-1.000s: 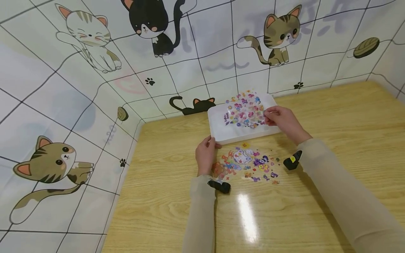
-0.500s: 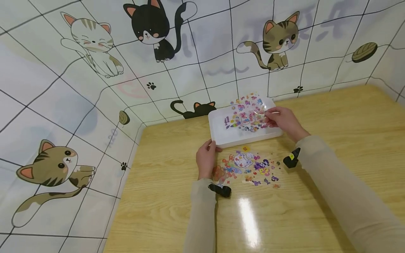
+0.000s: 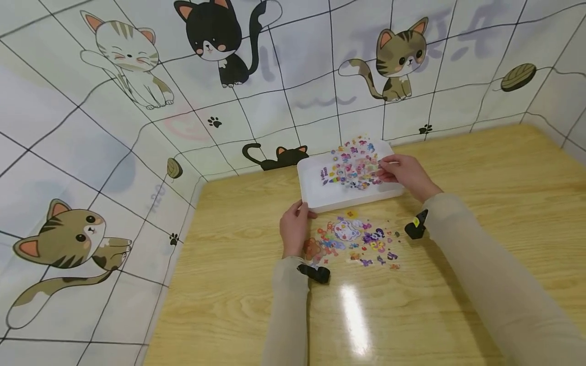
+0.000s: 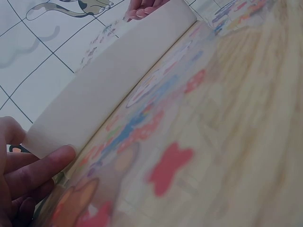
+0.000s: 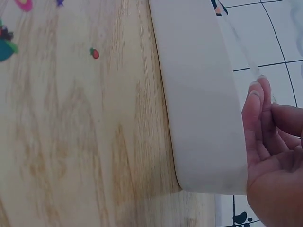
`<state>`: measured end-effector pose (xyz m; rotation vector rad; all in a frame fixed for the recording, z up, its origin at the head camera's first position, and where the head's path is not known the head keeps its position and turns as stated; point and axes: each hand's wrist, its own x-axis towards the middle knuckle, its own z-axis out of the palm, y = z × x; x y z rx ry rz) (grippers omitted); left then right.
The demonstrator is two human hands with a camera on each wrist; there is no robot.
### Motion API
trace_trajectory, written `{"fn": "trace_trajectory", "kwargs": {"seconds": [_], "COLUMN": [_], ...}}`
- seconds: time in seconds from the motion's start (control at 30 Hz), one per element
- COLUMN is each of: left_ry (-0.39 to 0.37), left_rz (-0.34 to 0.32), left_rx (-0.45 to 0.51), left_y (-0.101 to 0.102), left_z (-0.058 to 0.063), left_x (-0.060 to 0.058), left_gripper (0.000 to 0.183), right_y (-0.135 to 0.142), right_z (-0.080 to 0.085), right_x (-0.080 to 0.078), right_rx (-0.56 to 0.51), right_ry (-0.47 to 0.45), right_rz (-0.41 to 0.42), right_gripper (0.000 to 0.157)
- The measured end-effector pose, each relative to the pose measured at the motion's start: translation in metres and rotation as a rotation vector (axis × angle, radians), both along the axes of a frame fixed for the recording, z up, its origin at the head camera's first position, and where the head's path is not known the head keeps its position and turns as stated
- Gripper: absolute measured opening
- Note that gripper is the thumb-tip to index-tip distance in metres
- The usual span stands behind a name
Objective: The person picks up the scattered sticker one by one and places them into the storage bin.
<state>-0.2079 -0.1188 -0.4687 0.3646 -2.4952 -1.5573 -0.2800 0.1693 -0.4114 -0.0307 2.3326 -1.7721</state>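
A shallow white tray (image 3: 311, 188) lies on the table near the wall. My left hand (image 3: 293, 229) holds its front left corner; in the left wrist view a finger (image 4: 57, 161) presses on the tray's side wall (image 4: 109, 80). Over the tray spreads a clear sticker sheet (image 3: 352, 162) with many small colourful prints, its far edge overlapping the back rim. My right hand (image 3: 405, 175) pinches the sheet's right edge between thumb and fingers. From the right wrist, the sheet shows only as a thin glint beside the fingertips (image 5: 258, 87).
In front of the tray, more clear sticker sheets (image 3: 348, 231) lie on the wooden table (image 3: 229, 274), partly beside the left wrist. White walls (image 3: 311, 76) printed with cats and grid lines enclose the table at the back and left. Each wrist wears a black camera (image 3: 316, 273).
The right hand keeps its pinch while the sticker sheet's bend and glare near the fingers have lessened. The left hand stays at the tray corner. The head view has shifted slightly.
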Motion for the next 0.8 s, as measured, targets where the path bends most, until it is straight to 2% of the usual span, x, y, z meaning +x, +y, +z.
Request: {"fn": "trace_trajectory", "kwargs": {"seconds": [0.37,0.8], "left_ry": [-0.011,0.013], "left_rz": [0.004,-0.001], "left_rx": [0.006,0.007], "left_y": [-0.0036,-0.0009], "left_z": [0.0008,-0.0018], "left_x": [-0.0023,-0.0020], "left_gripper": [0.042,0.040], "right_y": [-0.0026,0.0015], "right_z": [0.0057,0.0043], "right_x": [-0.0034,-0.0026], "right_rx": [0.004,-0.010], "right_ry": [-0.017,-0.045], "right_rz": [0.031,0.031], "right_gripper": [0.043,0.041]}}
